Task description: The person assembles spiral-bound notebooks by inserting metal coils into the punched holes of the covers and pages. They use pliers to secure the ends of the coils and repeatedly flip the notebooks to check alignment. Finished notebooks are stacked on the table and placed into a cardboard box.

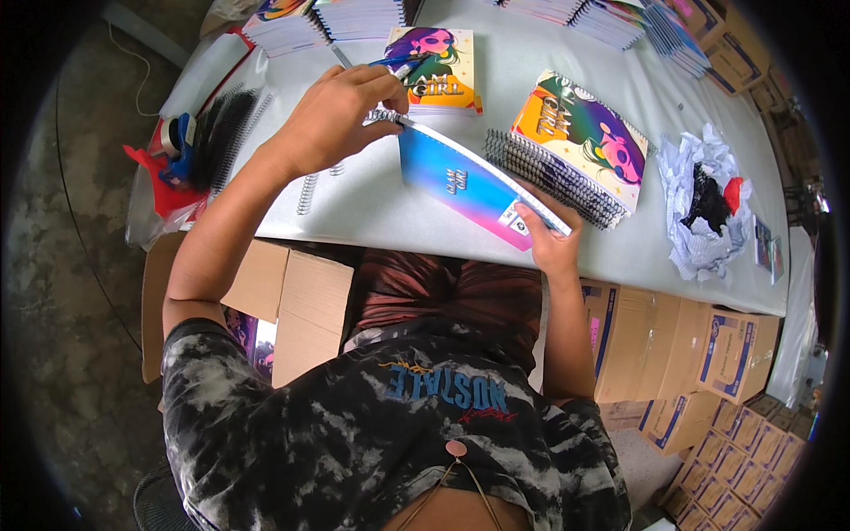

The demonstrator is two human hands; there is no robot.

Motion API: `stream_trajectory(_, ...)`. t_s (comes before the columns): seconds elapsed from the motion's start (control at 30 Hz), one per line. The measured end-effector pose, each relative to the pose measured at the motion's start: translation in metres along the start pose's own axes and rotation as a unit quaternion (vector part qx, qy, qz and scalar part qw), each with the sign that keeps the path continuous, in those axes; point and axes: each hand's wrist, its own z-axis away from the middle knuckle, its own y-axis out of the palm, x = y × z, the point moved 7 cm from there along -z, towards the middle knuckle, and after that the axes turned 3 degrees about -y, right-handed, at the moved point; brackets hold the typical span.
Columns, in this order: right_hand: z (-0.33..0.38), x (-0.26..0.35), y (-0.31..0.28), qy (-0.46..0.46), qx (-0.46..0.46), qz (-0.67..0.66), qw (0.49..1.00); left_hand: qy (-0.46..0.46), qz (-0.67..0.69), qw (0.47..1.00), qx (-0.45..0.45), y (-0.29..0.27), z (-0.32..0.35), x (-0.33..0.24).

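My left hand (350, 115) is closed at the upper left end of a spiral notebook (460, 184), thumb and finger pinching by its wire coil. A slim blue-handled tool (401, 64) juts out from the same hand; its exact kind is partly hidden by the fingers. The notebook is tilted, its blue-and-pink cover facing me and its bound edge upward. At the lower right end my right hand (551, 232) grips it, thumb on the cover. Just beyond lie a stack of illustrated notebooks (443, 53) and another coil-bound stack (580, 142) on the right.
Black binding coils (226, 133) lie at the left beside a blue tape dispenser (180, 146). Loose coils (307, 193) rest on the white table (354, 217). Crumpled wrapping (699, 203) sits at the right. More notebook stacks line the far edge; cardboard boxes (655, 345) stand below.
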Motion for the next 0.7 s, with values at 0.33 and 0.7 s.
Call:
stream_trajectory(0.33, 0.004, 0.016, 0.008, -0.027, 0.023, -0.001, 0.999, 0.054, -0.081, 0.993, -0.073, -0.008, 0.0, -0.029)
stream_trajectory(0.7, 0.019, 0.025, 0.016, -0.133, -0.01, 0.063, 0.989, 0.072, -0.084, 0.992, -0.068, 0.123, 0.088, -0.028)
